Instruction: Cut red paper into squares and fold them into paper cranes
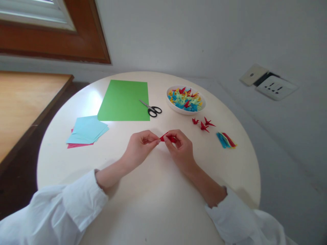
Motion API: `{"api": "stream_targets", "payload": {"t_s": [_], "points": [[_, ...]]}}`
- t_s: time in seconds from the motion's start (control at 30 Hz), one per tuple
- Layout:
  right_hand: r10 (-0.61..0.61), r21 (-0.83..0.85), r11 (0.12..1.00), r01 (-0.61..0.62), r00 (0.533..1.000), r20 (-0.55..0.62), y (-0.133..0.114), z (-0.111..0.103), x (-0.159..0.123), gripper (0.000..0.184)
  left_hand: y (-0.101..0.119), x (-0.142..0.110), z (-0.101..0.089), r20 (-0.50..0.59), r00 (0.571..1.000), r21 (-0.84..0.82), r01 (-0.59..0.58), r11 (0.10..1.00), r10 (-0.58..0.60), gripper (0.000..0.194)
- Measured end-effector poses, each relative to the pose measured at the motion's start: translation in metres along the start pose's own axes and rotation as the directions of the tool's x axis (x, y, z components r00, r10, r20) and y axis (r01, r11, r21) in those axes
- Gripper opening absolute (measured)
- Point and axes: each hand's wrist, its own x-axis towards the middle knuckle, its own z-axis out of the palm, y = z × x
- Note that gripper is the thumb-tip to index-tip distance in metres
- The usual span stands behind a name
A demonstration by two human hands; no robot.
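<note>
Between my two hands, over the middle of the table, is a small folded piece of red paper (165,136). My left hand (141,144) pinches its left tip between thumb and fingertips. On the other side, my right hand (180,148) grips the paper's right part, its thumb on top and fingers curled behind. The fingers partly cover the paper, so its full shape is hidden. Three red origami cranes (203,126) lie beyond my right hand. Past them stands a white bowl (176,109) heaped with small red, blue, yellow and pale green cranes.
Black-handled scissors (154,110) rest partly on a green paper sheet (125,102). Light blue paper squares (88,129) overlap pink paper (80,145) at the left. Folded coloured strips (226,140) lie near the right edge of the round white table (143,211). Walls stand behind and right.
</note>
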Motion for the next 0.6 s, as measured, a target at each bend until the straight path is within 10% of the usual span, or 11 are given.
{"api": "stream_targets", "payload": {"t_s": [0.6], "points": [[-0.087,-0.107,0.991,0.081,0.995,-0.049,-0.0001,0.0000,0.0002,0.005,-0.0029,-0.0009,0.0004,0.009,1.000,-0.031,-0.017,0.999,0.017,0.014]]}}
